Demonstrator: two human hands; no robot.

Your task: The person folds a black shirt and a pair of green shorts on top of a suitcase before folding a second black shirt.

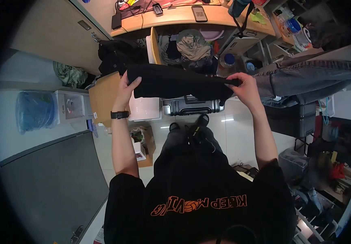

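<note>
Plastic (36, 112), blue and crumpled, sits at the far left, just beside a white box (61, 103). Next comes a brown cardboard panel (106, 93). A black adapter (116, 21) rests by the left front corner of the desk (171, 17). The left hand (128, 87), a black watch (119, 115) on its wrist, is clamped on the left end of a black cloth (175, 83) — thumb in front, the other fingers mostly hidden behind. The cloth hangs in the air, stretched between both hands, over a grey suitcase (192, 107). A phone (199, 14) lies near the desk's front edge. The right hand (244, 87) pinches the cloth's right end, thumb and fingers together on the bunched fabric — near it, grey jeans (309, 75) spread toward the far right.
</note>
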